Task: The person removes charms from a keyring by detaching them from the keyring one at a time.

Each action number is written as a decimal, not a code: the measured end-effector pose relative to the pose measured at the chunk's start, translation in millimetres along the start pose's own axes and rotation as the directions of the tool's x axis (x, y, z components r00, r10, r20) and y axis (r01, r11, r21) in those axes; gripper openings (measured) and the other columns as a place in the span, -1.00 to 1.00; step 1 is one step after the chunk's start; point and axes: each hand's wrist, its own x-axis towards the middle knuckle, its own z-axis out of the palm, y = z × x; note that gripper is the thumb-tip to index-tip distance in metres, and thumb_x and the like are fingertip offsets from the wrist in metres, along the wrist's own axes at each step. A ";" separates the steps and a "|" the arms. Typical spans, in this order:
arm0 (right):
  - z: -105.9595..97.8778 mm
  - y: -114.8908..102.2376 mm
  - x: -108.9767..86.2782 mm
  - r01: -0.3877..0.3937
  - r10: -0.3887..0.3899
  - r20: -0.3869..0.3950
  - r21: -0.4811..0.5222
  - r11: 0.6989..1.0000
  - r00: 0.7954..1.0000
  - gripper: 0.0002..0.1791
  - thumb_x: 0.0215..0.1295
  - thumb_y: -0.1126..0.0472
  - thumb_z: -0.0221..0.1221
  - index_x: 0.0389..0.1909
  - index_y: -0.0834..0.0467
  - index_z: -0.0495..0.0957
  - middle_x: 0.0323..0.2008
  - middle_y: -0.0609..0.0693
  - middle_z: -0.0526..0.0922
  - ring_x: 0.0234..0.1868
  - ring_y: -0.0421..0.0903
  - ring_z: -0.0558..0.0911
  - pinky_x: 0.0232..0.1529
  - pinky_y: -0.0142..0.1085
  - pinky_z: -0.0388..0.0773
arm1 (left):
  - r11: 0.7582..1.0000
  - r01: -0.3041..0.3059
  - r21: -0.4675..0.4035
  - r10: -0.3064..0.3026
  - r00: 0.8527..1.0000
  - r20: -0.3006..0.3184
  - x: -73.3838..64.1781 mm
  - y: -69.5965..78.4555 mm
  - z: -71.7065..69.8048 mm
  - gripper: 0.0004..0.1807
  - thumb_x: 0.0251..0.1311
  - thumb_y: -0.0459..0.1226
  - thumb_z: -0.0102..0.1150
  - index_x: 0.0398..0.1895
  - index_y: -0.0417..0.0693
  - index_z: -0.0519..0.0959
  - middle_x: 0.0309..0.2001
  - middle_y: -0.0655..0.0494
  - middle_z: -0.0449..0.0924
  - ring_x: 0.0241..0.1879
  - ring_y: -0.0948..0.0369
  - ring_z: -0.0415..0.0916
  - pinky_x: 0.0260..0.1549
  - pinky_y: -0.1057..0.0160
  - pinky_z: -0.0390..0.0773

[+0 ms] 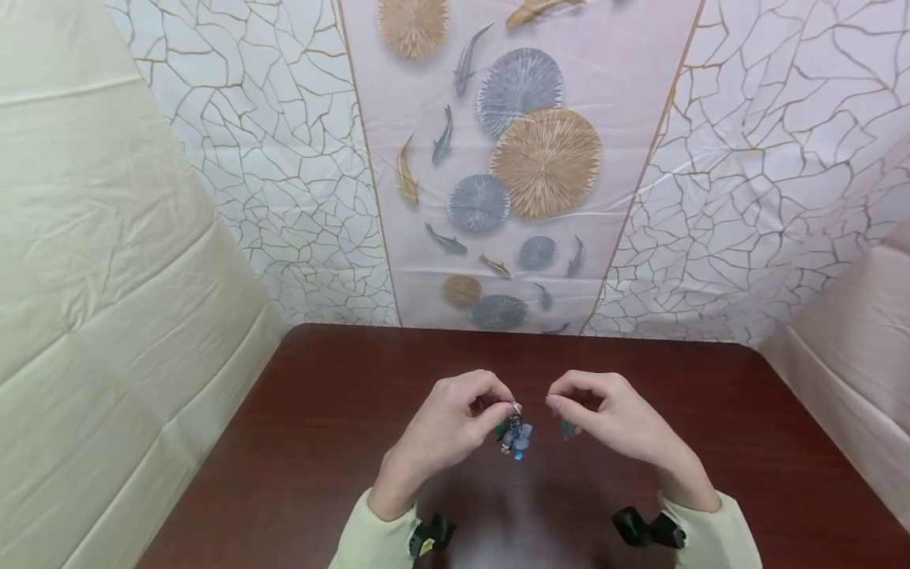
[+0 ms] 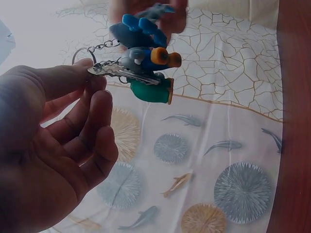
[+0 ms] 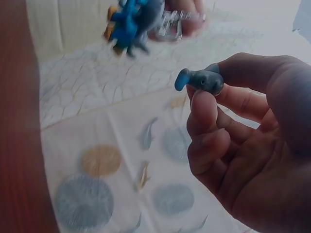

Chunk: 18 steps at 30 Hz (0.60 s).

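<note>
My left hand pinches a metal key ring between thumb and forefinger. From the ring hang a silver key and several small figurine charms: a green one, one with orange ends, and a grey and blue one. A short chain joins the ring to the grey and blue charm. To the right, level with it, my right hand holds a small grey figurine with a blue end, gripped by thumb and fingertips. A gap separates the two hands.
Both hands are above a dark red-brown table. Behind it hangs a cloth printed with fish and round leaves. Pale fabric walls close in both sides. A black strap is on the left sleeve, another on the right.
</note>
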 end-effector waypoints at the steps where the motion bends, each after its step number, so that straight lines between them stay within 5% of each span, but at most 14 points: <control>1: -1.8 4.1 0.0 -0.021 0.021 0.004 -0.007 1.000 1.000 -0.94 0.38 0.17 0.18 -0.29 -0.07 0.59 -0.60 -0.16 0.58 -0.60 -0.20 0.57 -0.60 -0.30 0.53 | 1.000 -0.003 -0.001 0.003 1.000 -0.001 -0.2 -0.4 -0.2 -0.97 0.23 -0.28 0.28 -0.36 0.02 0.64 -0.38 0.29 0.63 -0.44 0.46 0.44 -0.45 0.50 0.47; 18: -40.8 77.4 -6.4 -0.173 0.173 0.070 -0.008 0.985 0.982 -0.86 0.41 0.14 0.14 -0.31 0.10 0.58 -0.63 0.00 0.58 -0.69 -0.12 0.50 -0.68 -0.24 0.48 | 0.999 0.029 -0.016 -0.029 0.999 0.031 -2.3 -1.7 -5.6 -0.96 0.26 -0.28 0.24 -0.34 0.07 0.64 -0.35 0.29 0.65 -0.42 0.47 0.47 -0.44 0.47 0.49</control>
